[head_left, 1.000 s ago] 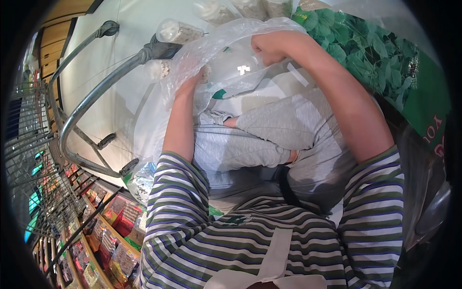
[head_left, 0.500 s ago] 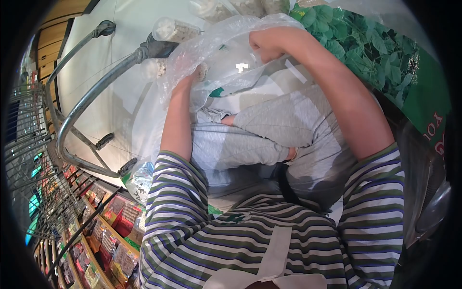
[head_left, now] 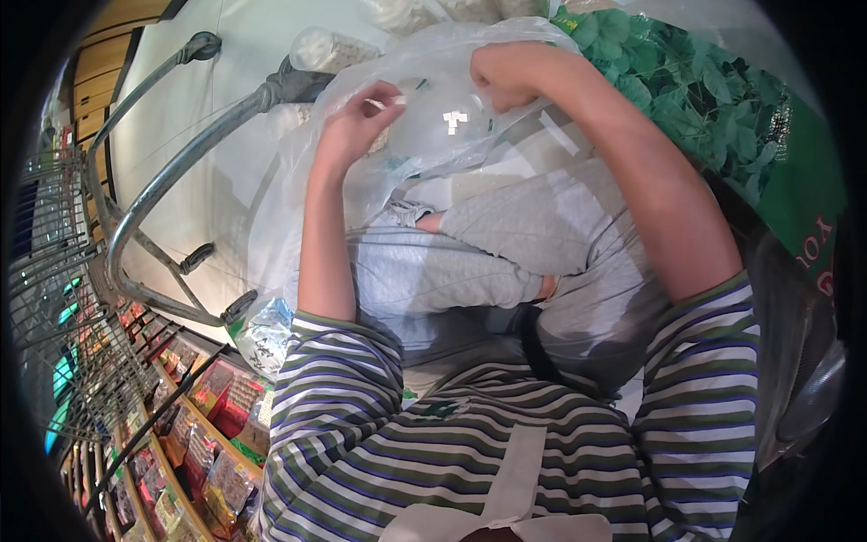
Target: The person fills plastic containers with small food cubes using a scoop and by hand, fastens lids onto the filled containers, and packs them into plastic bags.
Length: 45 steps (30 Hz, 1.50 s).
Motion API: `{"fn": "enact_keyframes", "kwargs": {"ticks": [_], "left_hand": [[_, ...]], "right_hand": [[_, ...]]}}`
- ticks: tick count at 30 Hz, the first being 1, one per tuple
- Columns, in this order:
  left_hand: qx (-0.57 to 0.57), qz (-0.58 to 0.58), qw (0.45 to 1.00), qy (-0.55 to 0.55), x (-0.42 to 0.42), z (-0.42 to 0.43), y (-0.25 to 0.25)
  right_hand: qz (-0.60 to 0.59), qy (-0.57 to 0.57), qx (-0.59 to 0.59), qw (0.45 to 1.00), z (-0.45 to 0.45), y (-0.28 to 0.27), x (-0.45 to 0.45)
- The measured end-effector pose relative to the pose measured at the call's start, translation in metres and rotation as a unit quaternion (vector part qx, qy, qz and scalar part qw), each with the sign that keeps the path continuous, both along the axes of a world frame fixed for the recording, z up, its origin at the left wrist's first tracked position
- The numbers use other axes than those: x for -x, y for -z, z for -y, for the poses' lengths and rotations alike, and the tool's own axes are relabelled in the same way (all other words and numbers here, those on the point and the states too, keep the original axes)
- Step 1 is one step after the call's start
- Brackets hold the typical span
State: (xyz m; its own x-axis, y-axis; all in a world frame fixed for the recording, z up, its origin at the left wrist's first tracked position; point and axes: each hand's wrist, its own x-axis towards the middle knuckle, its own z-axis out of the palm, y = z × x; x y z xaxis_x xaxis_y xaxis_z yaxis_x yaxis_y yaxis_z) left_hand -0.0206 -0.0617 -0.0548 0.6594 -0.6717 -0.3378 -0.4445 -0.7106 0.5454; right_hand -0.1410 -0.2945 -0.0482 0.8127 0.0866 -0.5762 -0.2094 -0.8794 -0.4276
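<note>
My left hand (head_left: 357,122) is raised over a clear plastic bag (head_left: 307,181), its thumb and forefinger pinched around a small white piece (head_left: 400,100) that is too small to identify. At the far side of the bag my right hand (head_left: 503,79) is closed, with its fingers bunched at the bag's edge; part of its grip is hidden. Between the hands, a clear, shiny rounded surface (head_left: 442,126) with bright reflections shows through the bag. Behind my left hand, a clear jar (head_left: 375,140) is partly covered.
Several clear jars with whitish pieces, including one jar (head_left: 330,50), stand along the far side. A metal cart frame (head_left: 172,181) curves at left, above packed shelves (head_left: 199,425). Green leaf-print panel (head_left: 668,90) is at right. My crossed legs (head_left: 524,226) lie below the bag.
My left hand has come out from under the plastic and risen, now showing a pinch with a white piece. The bag has settled lower near it. My right hand is nearly unchanged.
</note>
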Motion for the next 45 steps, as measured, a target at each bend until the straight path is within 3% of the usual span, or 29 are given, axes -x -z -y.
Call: {"fn": "enact_keyframes", "kwargs": {"ticks": [2,6,10,12,13,15,21,23,25,28,32,36,40,45], "left_hand": [[0.054,-0.077,0.995,0.040,0.016,0.007,-0.004],[0.077,-0.049,0.992,0.091,0.030,0.016,0.000],[0.040,-0.025,0.999,0.014,0.008,0.003,0.004],[-0.072,0.050,0.994,-0.058,-0.007,-0.008,0.009],[-0.073,0.050,0.994,-0.059,-0.015,-0.013,0.017],[-0.218,0.101,0.969,-0.047,-0.025,-0.022,0.030],[-0.271,0.084,0.959,-0.024,-0.028,-0.028,0.054],[-0.238,0.156,0.958,-0.018,-0.045,-0.048,0.096],[-0.203,0.225,0.953,-0.010,-0.048,-0.051,0.093],[-0.261,0.117,0.957,-0.050,-0.056,-0.059,0.100],[-0.199,0.146,0.969,-0.013,-0.075,-0.071,0.129],[-0.131,0.191,0.972,-0.032,-0.049,-0.062,0.102],[-0.075,0.169,0.978,-0.094,-0.042,-0.071,0.108],[-0.142,0.173,0.972,-0.075,-0.022,-0.041,0.063]], "right_hand": [[-0.011,-0.032,-0.001,0.999,0.001,-0.002,-0.003],[0.013,0.004,-0.054,0.998,0.003,0.005,-0.001],[0.016,0.025,-0.071,0.997,0.006,0.010,-0.003],[0.018,0.025,-0.072,0.997,0.006,0.015,-0.003],[0.023,0.024,-0.076,0.997,0.007,0.016,-0.003],[0.027,0.021,-0.081,0.996,0.005,0.016,-0.004],[-0.004,0.006,-0.043,0.999,0.004,0.007,-0.001],[0.023,0.003,-0.034,0.999,0.003,0.007,0.000],[0.026,-0.009,-0.029,0.999,0.003,0.009,-0.003],[0.022,-0.023,-0.015,0.999,0.002,0.008,-0.002],[0.023,0.004,-0.031,0.999,-0.002,0.007,0.003],[0.016,-0.010,-0.031,0.999,-0.001,0.014,0.001],[0.056,0.016,-0.019,0.998,0.001,0.017,0.002],[0.038,0.014,-0.025,0.999,0.000,0.010,0.004]]}}
